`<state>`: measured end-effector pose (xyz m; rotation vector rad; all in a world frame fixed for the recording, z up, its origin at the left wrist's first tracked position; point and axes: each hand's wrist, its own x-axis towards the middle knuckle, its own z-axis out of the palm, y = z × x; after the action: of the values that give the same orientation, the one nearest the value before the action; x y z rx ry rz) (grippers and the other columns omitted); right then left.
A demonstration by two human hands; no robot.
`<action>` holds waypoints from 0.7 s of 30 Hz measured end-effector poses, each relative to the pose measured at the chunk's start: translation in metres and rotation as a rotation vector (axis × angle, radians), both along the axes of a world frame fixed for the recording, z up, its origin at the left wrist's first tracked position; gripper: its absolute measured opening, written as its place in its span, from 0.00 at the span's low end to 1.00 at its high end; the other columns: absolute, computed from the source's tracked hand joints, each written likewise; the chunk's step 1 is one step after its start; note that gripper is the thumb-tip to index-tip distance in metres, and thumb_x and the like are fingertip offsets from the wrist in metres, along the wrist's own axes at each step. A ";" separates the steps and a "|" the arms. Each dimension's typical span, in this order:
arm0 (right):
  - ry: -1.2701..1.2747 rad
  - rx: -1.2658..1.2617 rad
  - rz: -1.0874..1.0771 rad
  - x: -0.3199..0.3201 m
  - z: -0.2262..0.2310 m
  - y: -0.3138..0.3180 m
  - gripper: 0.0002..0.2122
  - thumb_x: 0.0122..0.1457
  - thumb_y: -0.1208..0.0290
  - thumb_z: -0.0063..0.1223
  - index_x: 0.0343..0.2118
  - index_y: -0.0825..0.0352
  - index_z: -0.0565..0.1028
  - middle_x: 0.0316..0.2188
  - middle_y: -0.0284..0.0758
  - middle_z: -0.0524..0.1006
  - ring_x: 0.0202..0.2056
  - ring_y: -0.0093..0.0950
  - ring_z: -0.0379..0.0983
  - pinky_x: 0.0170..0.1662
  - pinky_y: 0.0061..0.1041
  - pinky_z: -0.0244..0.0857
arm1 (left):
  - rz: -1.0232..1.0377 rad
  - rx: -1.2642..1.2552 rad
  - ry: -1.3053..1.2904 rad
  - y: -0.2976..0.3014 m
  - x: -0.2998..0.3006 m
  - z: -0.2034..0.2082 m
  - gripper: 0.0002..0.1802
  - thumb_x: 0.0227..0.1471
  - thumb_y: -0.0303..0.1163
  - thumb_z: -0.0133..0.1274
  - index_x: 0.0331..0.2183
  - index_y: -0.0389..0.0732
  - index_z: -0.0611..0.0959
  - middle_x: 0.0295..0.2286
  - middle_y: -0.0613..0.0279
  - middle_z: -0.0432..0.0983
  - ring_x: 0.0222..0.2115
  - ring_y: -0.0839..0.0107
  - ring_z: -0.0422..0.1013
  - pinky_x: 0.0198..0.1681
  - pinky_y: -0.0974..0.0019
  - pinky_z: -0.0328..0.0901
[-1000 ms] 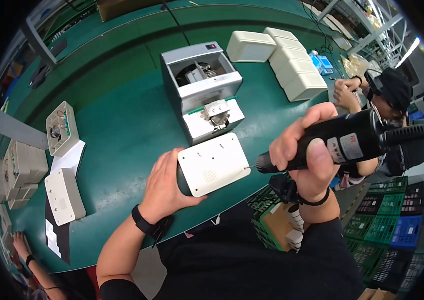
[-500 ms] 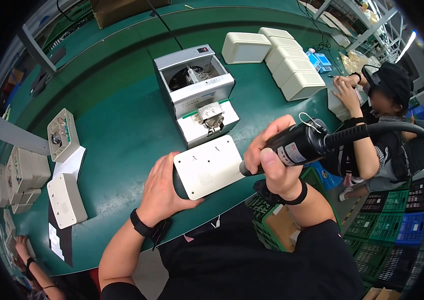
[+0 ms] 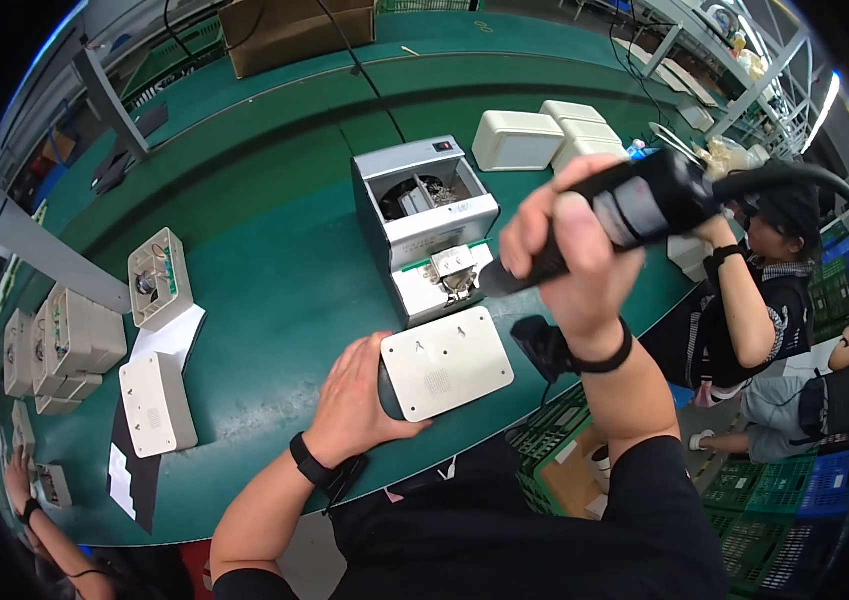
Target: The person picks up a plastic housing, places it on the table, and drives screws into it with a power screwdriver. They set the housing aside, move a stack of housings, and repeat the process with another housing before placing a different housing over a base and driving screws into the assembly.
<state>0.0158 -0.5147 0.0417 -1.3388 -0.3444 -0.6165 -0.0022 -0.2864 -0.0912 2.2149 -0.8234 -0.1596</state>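
**Driver up, panel pinned**

My left hand [image 3: 360, 395] lies flat on the green worktop [image 3: 265, 270] with its fingers pressed against the left edge of the white panel [image 3: 448, 362]. They steady it rather than close around it, so the hand is spread, not clenched. The panel lies face up near the worktop's front edge, just in front of me.

My right hand [image 3: 570, 250] is clenched around the black driver [image 3: 610, 215], holding it raised above the worktop. Its body slants up to the right, where a thick black hose [image 3: 825, 190] curves away from it. Its tip points down to the left and ends over the small white tray at the front of the grey feeder [image 3: 425, 215]; I cannot tell whether the tip touches anything there. The driver is clear of the panel, above and behind it.

The feeder stands just behind the panel, its top open and showing metal parts inside. Further back lie cream housings [image 3: 517, 140]. On the left side of the worktop there is an open housing [image 3: 158, 277] with a green board inside, a closed white one [image 3: 157, 402] nearer me, and a cluster of more beside the left edge.

At the right, past the worktop's edge, another person [image 3: 765, 270] in dark clothes sits with a forearm raised. Green crates [image 3: 545, 445] stand below the edge.
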 end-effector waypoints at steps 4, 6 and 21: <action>0.083 -0.160 0.004 0.030 -0.009 -0.001 0.09 0.62 0.71 0.48 0.43 0.63 0.63 0.19 0.36 0.70 0.17 0.28 0.68 0.24 0.29 0.67 | 0.019 0.002 -0.008 0.002 0.001 -0.002 0.55 0.28 0.46 0.75 0.55 0.36 0.66 0.49 0.46 0.70 0.54 0.49 0.65 0.57 0.53 0.62; 0.128 -0.118 0.055 0.017 -0.012 -0.002 0.10 0.63 0.69 0.50 0.43 0.63 0.63 0.20 0.36 0.70 0.17 0.27 0.68 0.24 0.29 0.67 | 0.028 0.002 -0.002 0.001 0.001 -0.004 0.55 0.28 0.46 0.75 0.55 0.36 0.66 0.49 0.46 0.70 0.54 0.49 0.65 0.57 0.53 0.62; 0.331 -0.263 0.562 -0.059 -0.021 0.048 0.27 0.53 0.64 0.70 0.42 0.61 0.58 0.24 0.36 0.73 0.26 0.28 0.72 0.33 0.31 0.70 | 0.026 -0.084 -0.015 0.008 0.003 -0.011 0.55 0.28 0.44 0.74 0.56 0.34 0.66 0.50 0.46 0.69 0.55 0.50 0.65 0.59 0.53 0.61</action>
<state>-0.0427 -0.4665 0.0211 -1.4798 -0.5149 0.1250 0.0006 -0.2785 -0.1024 2.1497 -0.7949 -0.0939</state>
